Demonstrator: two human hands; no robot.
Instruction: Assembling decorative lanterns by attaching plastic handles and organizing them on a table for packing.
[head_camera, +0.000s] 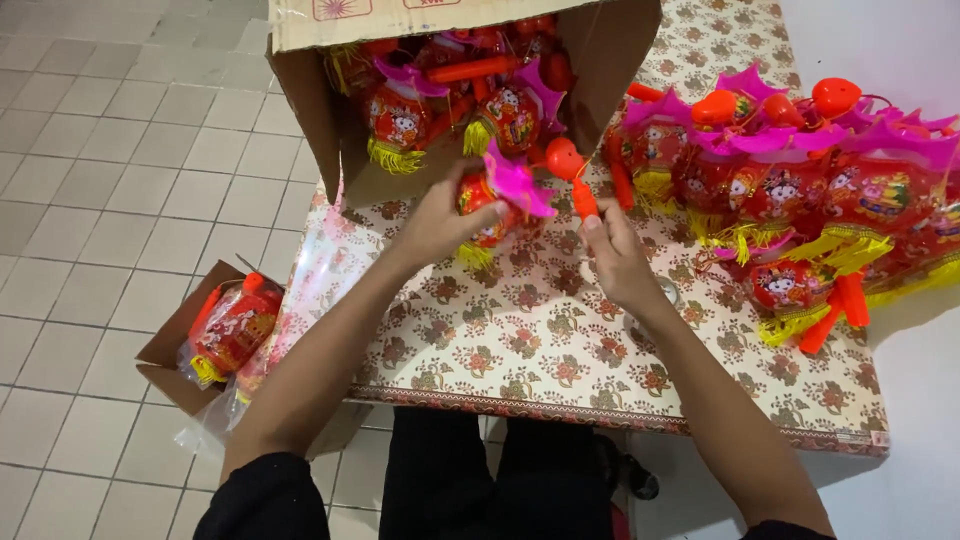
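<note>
Gripping a red lantern (487, 205) (arms outstretched) with both hands.

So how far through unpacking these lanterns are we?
A good batch is already out: a pile of lanterns lies on the right of the patterned table. In hand now is one red lantern, held by the left hand, while the right hand holds its orange handle. Left: the tipped cardboard box still holds many more.
</note>
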